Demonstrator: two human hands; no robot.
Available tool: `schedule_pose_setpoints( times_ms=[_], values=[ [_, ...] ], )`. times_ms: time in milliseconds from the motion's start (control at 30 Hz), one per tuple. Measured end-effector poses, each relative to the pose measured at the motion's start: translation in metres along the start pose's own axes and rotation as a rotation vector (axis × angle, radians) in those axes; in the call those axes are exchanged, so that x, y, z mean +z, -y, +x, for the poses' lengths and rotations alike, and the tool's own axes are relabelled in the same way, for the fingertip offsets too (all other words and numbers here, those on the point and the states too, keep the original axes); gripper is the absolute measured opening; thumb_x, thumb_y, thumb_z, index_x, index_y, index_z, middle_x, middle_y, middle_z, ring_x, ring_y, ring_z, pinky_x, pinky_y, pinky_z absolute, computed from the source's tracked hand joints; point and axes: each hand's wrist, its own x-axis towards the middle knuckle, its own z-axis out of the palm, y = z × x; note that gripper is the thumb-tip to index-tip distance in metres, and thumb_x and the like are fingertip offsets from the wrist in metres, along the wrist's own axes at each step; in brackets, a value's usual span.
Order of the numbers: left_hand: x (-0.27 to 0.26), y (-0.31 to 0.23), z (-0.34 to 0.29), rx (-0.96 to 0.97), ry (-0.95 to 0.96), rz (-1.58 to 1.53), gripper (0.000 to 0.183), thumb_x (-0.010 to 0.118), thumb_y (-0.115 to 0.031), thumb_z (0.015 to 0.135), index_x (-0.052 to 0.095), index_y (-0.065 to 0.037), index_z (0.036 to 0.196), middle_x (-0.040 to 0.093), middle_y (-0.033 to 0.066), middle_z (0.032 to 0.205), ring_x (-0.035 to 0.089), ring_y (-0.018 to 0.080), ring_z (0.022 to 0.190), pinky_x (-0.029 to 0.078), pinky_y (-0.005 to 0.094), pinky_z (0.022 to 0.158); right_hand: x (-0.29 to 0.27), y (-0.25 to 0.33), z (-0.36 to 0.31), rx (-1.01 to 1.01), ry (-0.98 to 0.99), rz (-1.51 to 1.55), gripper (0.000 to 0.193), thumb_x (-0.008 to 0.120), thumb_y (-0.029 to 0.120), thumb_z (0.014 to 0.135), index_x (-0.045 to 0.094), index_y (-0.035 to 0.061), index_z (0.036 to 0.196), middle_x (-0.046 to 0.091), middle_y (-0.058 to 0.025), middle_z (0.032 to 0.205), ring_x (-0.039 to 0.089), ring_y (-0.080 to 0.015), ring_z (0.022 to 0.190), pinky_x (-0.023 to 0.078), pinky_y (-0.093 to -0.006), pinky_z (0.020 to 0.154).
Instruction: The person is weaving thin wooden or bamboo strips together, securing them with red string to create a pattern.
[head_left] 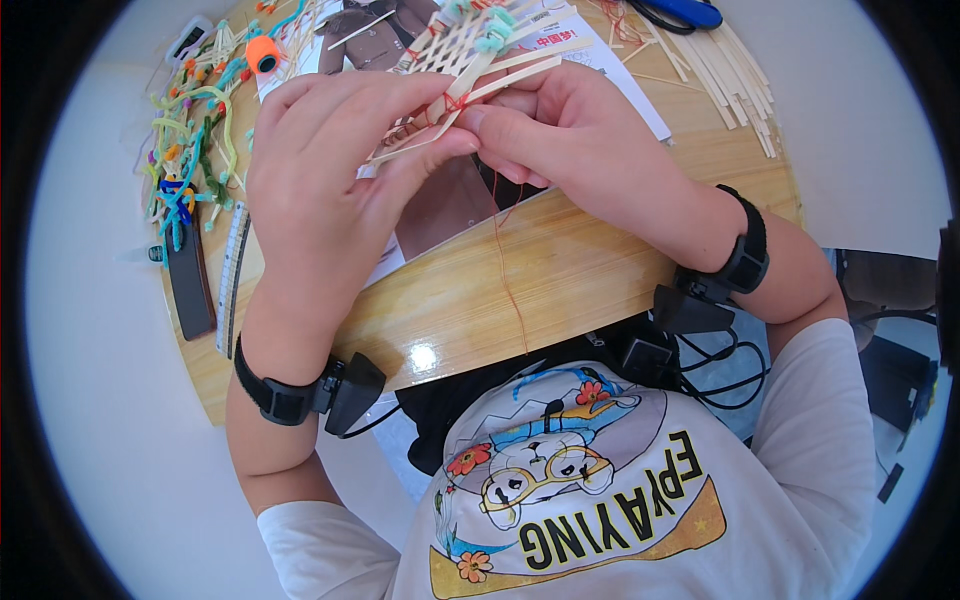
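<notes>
Between my two hands is a lattice of woven pale bamboo strips (466,66), tied with red thread and trimmed with mint-green fuzzy bits at its far end. My left hand (340,150) grips its left edge, thumb and fingers closed around the strips. On the other side, my right hand (575,125) is pinched near a crossing bound in red thread (455,101); its fingertips partly hide what they hold. A loose red thread (505,262) hangs from under my right fingers, over the table's near edge.
Beneath the weaving lie printed sheets (620,80) on a wooden table (580,260). Colourful pipe-cleaner pieces (200,130), an orange spool (263,54), a ruler (232,275) and a dark flat bar (190,280) are at left. Loose bamboo strips (725,75) and a blue-handled tool (690,12) lie far right.
</notes>
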Motion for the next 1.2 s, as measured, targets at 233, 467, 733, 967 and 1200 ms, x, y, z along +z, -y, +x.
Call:
schedule_pose_setpoints(
  times_ms=[233,467,733,967,1200],
  values=[
    [0.003,0.004,0.000,-0.017,-0.129,-0.041,0.026,0.088,-0.010,0.072,0.077,-0.009,0.095,0.075,0.0026,0.089,0.068,0.0194,0.082,0.048,0.0331,0.082,-0.002,0.005,-0.002,0.018,-0.052,-0.007,0.025,0.065,0.019,0.100,0.067,-0.0028,0.111,0.069,-0.0006,0.082,0.060,-0.0054,0.068,0.048,-0.0223,0.062],
    [0.000,0.009,0.001,0.015,-0.123,0.061,0.024,0.087,-0.009,0.072,0.078,-0.010,0.094,0.074,0.0013,0.086,0.068,0.0183,0.081,0.047,0.0327,0.083,-0.001,-0.001,-0.007,-0.201,-0.245,-0.341,0.016,0.070,0.017,0.096,0.071,0.0026,0.102,0.065,0.0016,0.072,0.059,-0.0032,0.066,0.048,-0.0229,0.060],
    [-0.001,0.010,0.003,0.002,-0.140,0.087,0.021,0.086,-0.011,0.074,0.077,-0.013,0.093,0.074,-0.0010,0.085,0.067,0.0168,0.081,0.047,0.0323,0.084,-0.019,0.010,-0.007,-0.774,-0.312,-0.973,0.013,0.073,0.002,0.092,0.073,0.0058,0.104,0.068,0.0019,0.078,0.057,-0.0006,0.064,0.042,-0.0176,0.055],
    [-0.009,0.009,0.007,0.198,-0.091,0.207,0.028,0.086,-0.006,0.074,0.075,-0.011,0.099,0.074,0.0007,0.092,0.069,0.0173,0.088,0.048,0.0345,0.091,-0.031,0.028,-0.007,-0.858,-0.293,-1.095,0.011,0.075,0.004,0.084,0.071,0.0031,0.094,0.067,-0.0106,0.083,0.063,-0.0257,0.071,0.049,-0.0339,0.064],
    [-0.013,0.005,0.008,0.245,-0.072,0.286,0.031,0.086,-0.010,0.071,0.075,-0.015,0.100,0.073,0.0001,0.092,0.068,0.0180,0.089,0.048,0.0359,0.092,-0.027,0.043,-0.019,-0.686,-0.280,-1.265,0.012,0.074,0.002,0.088,0.073,0.0060,0.099,0.067,0.0007,0.078,0.057,-0.0032,0.061,0.043,-0.0201,0.055]
  ],
)
